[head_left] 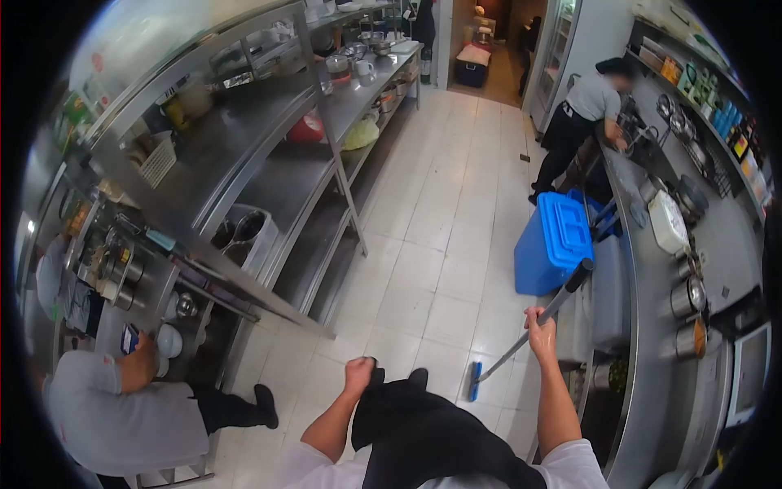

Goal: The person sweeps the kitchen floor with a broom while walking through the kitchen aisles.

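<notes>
A long grey handle (513,349) with a black end runs down to a blue brush head (475,381) on the white tiled floor (423,236). Wrapped round that handle is my right hand (539,330), below its black end. My left hand (359,375) hangs in front of my black apron (440,440), fingers curled; whether they hold anything is too small to make out. Just beyond the handle's black end stands a blue lidded bin (554,244).
Metal shelving (236,138) stands to the left, its leg near my left side. A steel counter (652,301) with pots lines the right. One person (130,407) works at lower left, another (582,114) bends over the sink at upper right.
</notes>
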### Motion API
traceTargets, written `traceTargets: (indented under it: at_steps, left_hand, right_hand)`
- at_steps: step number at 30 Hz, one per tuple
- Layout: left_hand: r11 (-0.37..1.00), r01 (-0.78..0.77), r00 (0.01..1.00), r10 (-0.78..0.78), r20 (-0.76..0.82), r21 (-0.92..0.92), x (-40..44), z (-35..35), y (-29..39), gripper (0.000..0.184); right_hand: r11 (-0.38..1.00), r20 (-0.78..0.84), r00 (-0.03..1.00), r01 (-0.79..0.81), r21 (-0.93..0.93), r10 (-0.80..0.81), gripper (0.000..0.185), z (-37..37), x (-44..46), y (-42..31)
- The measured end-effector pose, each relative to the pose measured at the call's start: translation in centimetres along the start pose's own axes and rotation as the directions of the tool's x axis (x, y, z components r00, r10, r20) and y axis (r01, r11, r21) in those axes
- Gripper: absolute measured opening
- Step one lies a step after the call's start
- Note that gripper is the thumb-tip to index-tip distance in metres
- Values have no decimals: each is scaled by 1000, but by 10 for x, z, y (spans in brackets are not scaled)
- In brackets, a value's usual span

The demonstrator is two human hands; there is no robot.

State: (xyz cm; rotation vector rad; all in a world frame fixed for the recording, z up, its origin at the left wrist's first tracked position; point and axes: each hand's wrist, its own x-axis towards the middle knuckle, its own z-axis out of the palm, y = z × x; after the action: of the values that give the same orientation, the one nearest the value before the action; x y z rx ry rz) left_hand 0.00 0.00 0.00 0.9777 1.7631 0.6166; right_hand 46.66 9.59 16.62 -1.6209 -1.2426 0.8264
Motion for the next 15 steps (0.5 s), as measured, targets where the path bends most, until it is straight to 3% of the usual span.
traceTargets:
  at_steps: [1,2,3,4,5,6,7,8,10,11,12,13,14,15]
  left_hand:
    - [987,-54,990,33,137,154,-2,19,13,30]
    - [838,-290,934,142,328,463,4,33,27,33]
    - [511,-517,843,168,511,686,89,12,108,38]
    - [507,-494,855,134,501,706,81,17,171,60]
    - [478,-538,837,205,507,695,99,29,201,85]
    - [541,-657,749,389,537,525,122,37,241,91]
    - [580,-800,566,646,513,153,115,36,312,90]
    - [598,-799,509,729,458,-63,100,41,385,92]
    - [480,-700,388,877,283,-528,99,68,473,69]
    - [496,-691,397,868,298,-526,110,83,494,69]
    - [508,-634,450,856,256,-583,122,98,515,50]
    - [505,-584,498,841,210,-635,132,107,540,34]
    - [514,-549,586,799,135,-660,129,110,566,27]
    - [520,-551,585,798,142,-652,140,117,574,27]
  right_hand:
    - [997,-1,1000,22,-70,-22,36,-7,0,-4]
    - [990,1,999,36,-140,-36,36,-14,-2,-6]
    - [994,-7,999,45,-103,-46,36,16,79,-23]
    - [995,-25,999,23,-97,-26,34,12,94,-26]
    - [996,-36,999,-7,-84,4,32,14,103,-27]
    - [996,-22,1000,-23,-81,22,32,21,113,-29]
    - [993,-2,1000,-12,-116,12,31,29,124,-34]
    - [989,13,1000,7,-146,-5,29,39,141,-37]
    - [981,142,986,-64,-182,91,29,70,179,-46]
    - [977,236,971,85,-196,-37,31,88,200,-35]
    - [974,307,945,167,-155,-114,32,100,216,-41]
    - [977,329,941,140,-162,-80,32,111,231,-54]
    - [971,363,932,81,-224,6,30,114,250,-66]
    - [960,392,915,22,-279,93,29,115,268,-74]
